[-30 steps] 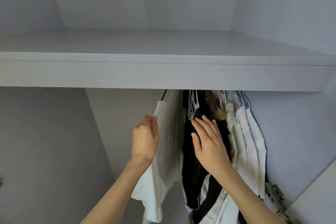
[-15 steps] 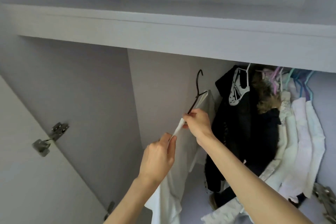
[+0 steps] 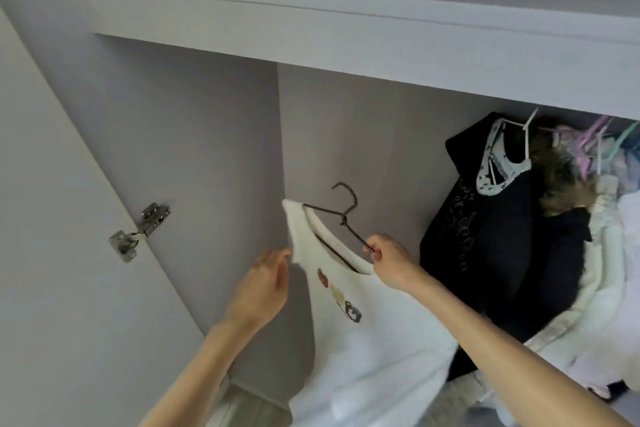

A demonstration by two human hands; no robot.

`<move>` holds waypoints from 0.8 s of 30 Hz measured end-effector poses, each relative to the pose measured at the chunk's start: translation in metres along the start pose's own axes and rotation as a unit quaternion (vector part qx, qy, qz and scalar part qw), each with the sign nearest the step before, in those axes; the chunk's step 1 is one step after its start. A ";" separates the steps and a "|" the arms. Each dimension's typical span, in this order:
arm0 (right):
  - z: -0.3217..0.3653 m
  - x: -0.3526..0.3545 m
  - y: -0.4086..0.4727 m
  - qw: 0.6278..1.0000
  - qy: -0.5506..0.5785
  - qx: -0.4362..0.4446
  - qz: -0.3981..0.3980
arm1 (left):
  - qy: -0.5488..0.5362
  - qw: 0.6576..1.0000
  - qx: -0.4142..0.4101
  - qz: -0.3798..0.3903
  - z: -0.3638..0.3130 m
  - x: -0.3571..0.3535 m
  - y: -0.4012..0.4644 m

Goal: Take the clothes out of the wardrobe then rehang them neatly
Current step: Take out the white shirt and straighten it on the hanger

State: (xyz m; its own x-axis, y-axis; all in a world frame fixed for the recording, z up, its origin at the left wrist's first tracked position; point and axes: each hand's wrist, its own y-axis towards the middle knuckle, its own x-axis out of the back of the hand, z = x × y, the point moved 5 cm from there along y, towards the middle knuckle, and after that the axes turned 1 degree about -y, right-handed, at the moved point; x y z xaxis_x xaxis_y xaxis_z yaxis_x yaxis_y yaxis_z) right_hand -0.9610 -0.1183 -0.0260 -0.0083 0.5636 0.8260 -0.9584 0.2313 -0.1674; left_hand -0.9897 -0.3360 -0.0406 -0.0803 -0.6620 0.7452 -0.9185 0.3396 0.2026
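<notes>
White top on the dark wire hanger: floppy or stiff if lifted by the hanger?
Likely floppy: the white top drapes limply below the hanger. Probably light, since the right hand holds it by one thin hanger arm. It might slide off, as the hanger sits tilted.

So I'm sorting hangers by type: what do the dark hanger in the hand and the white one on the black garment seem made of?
Dark hanger: thin, twisted at the neck, matte; probably coated wire. White hanger: thicker, smooth, glossy; likely plastic.

Left bay free; clothes (image 3: 491,236) crowding right
</notes>
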 end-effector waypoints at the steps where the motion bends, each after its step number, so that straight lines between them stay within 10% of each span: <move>1: -0.002 -0.001 -0.002 0.999 -0.031 0.003 -0.017 | 0.012 1.000 0.003 0.005 0.010 0.004 0.004; 10: 0.018 -0.016 -0.025 0.983 0.004 0.167 -0.072 | 0.128 0.990 -0.062 0.010 0.076 0.035 0.000; 24: 0.024 -0.090 -0.029 0.960 0.129 0.249 -0.002 | 0.042 0.993 0.097 -0.055 0.109 0.044 -0.128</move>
State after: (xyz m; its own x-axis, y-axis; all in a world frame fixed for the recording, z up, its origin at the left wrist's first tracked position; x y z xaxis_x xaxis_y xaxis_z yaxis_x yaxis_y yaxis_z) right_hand -0.9391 -0.1945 -0.0822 0.0047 0.7559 0.6547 -0.9762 -0.1387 0.1670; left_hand -0.9184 -0.4819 -0.1029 0.0502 -0.6267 0.7777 -0.9778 0.1276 0.1659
